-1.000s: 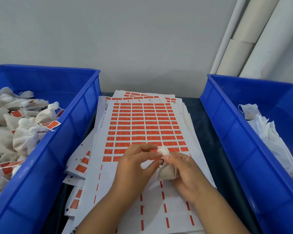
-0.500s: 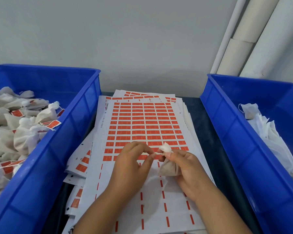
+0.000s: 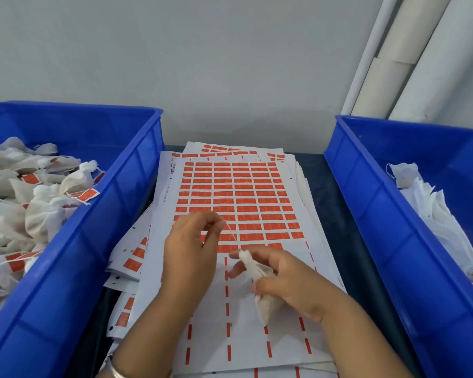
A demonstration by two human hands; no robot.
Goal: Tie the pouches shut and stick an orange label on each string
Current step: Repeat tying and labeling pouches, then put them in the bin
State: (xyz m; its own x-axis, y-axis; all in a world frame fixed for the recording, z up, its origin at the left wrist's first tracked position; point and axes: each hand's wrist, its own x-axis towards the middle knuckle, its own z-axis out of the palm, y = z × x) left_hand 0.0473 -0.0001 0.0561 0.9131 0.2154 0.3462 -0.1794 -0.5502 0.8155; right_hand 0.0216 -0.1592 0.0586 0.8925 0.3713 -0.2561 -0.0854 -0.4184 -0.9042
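Left hand (image 3: 191, 249): pinching string (image 3: 231, 233), now drawn away up-left; right hand (image 3: 292, 282): gripping pouch (image 3: 260, 285), lower than before, string taut between.

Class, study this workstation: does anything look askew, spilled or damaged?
Only the label sheets: the stack between the blue bins is fanned out unevenly, lower sheets poking out at the left. Nothing looks spilled or damaged.

head cam | faces forward-down | close over label sheets (image 3: 238, 197)
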